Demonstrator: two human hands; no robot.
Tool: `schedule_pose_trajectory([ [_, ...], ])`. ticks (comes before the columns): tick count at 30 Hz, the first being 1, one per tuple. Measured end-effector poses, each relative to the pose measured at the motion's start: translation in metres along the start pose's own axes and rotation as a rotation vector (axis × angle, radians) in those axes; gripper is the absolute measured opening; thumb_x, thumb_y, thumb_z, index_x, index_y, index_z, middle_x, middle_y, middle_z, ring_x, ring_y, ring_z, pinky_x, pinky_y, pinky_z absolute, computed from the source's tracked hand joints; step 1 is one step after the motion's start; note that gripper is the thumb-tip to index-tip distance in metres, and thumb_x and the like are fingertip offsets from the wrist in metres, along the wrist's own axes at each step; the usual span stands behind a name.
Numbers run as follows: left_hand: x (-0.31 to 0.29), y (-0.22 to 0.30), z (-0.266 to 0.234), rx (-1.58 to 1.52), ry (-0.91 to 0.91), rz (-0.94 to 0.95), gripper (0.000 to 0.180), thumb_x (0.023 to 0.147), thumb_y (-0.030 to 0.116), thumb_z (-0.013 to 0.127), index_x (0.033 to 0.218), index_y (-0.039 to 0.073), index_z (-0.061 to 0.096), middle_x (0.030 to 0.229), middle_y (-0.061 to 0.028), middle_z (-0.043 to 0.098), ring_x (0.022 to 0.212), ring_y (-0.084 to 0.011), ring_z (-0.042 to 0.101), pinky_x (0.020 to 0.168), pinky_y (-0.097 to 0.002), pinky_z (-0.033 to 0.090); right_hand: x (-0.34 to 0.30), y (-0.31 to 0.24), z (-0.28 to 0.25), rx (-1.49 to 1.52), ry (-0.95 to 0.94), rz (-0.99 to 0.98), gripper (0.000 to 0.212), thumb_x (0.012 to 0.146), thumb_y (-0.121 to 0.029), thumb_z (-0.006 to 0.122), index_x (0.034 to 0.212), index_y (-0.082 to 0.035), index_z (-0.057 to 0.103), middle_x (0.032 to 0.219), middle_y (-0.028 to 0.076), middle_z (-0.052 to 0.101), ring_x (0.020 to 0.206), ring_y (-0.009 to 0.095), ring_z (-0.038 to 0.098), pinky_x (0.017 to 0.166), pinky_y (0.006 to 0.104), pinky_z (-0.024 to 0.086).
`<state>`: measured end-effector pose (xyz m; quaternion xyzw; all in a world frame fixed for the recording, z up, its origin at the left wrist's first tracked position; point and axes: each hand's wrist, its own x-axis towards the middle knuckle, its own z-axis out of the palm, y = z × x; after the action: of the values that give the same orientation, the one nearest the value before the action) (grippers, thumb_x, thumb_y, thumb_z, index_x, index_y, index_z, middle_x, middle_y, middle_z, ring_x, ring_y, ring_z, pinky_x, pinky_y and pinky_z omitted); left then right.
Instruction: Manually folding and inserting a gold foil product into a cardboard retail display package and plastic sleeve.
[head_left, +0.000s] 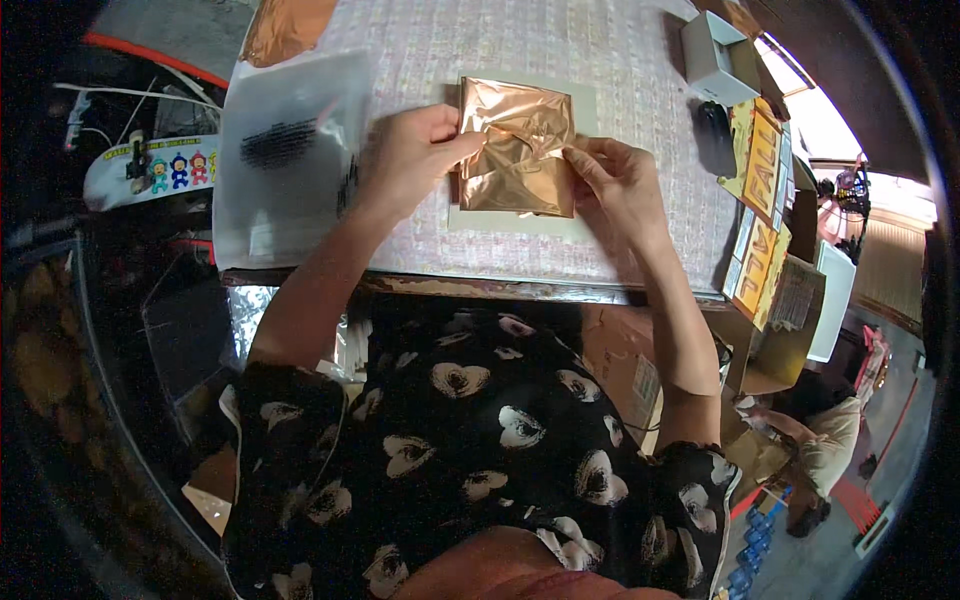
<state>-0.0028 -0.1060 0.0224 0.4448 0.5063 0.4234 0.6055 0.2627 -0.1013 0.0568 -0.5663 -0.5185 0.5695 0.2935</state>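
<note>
A shiny copper-gold foil packet (520, 185), square and creased, is held between my two hands above the table. My left hand (425, 155) grips its left edge, thumb on top and fingers partly hidden behind. On the opposite edge, my right hand (622, 185) pinches the foil between thumb and fingers, where creases gather toward the middle. Beneath the packet lies a flat beige sheet (480, 221), its borders showing around the foil. Whatever the packet contains is hidden.
Left of my hands, clear plastic bags (290, 190) lie on the cloth-covered table (600, 50). More copper foil (285, 30) sits at the far left corner. A white box (718, 60) and a dark object (715, 138) stand far right. Another person (825, 440) bends over at right.
</note>
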Motion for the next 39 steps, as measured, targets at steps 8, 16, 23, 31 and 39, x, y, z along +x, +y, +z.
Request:
schedule_pose_trajectory([
  [8,0.008,-0.004,0.001,0.263,-0.027,0.003,0.021,0.099,0.007,0.067,0.115,-0.006,0.067,0.104,-0.0101,0.076,0.090,-0.0112,0.070,0.079,-0.0230,0.054,-0.017,-0.016,0.003,-0.930,0.190,-0.280,0.037,0.103,-0.020,0.061,0.131,0.004,0.062,0.110,0.017,0.075,0.096,0.032,0.074,0.089,0.0428,0.057],
  [16,0.005,-0.002,0.000,0.338,0.004,-0.002,0.024,0.094,0.016,0.073,0.111,-0.001,0.072,0.100,-0.0093,0.078,0.084,-0.0105,0.071,0.072,-0.0242,0.055,-0.004,0.020,0.005,-1.114,-0.070,-0.625,0.068,0.107,-0.041,0.046,0.162,-0.007,0.025,0.169,0.013,0.024,0.155,0.032,0.023,0.127,0.0502,0.015],
  [23,-0.001,0.010,-0.022,0.595,0.183,0.351,0.027,0.089,0.025,0.079,0.106,0.005,0.075,0.092,-0.0089,0.078,0.076,-0.0153,0.074,0.068,-0.0277,0.057,-0.002,0.024,0.008,-1.135,-0.051,-0.617,0.068,0.107,-0.040,0.045,0.162,-0.006,0.026,0.168,0.013,0.025,0.155,0.032,0.024,0.127,0.0500,0.016],
  [31,0.004,0.014,-0.015,1.318,-0.037,0.762,0.081,0.087,0.063,0.070,0.147,0.011,0.053,0.153,-0.0125,0.052,0.144,-0.0259,0.046,0.118,-0.0554,0.029,-0.002,0.020,0.008,-1.168,-0.070,-0.593,0.069,0.107,-0.043,0.046,0.162,-0.006,0.027,0.168,0.014,0.026,0.154,0.034,0.026,0.126,0.0508,0.018],
  [39,0.007,0.001,-0.015,1.295,-0.169,0.612,0.114,0.074,0.077,0.070,0.159,0.009,0.036,0.166,-0.0086,0.033,0.155,-0.0305,0.024,0.122,-0.0623,0.011,0.000,0.020,0.005,-1.161,-0.077,-0.603,0.069,0.106,-0.044,0.046,0.161,-0.006,0.028,0.167,0.014,0.027,0.154,0.033,0.028,0.126,0.0512,0.018],
])
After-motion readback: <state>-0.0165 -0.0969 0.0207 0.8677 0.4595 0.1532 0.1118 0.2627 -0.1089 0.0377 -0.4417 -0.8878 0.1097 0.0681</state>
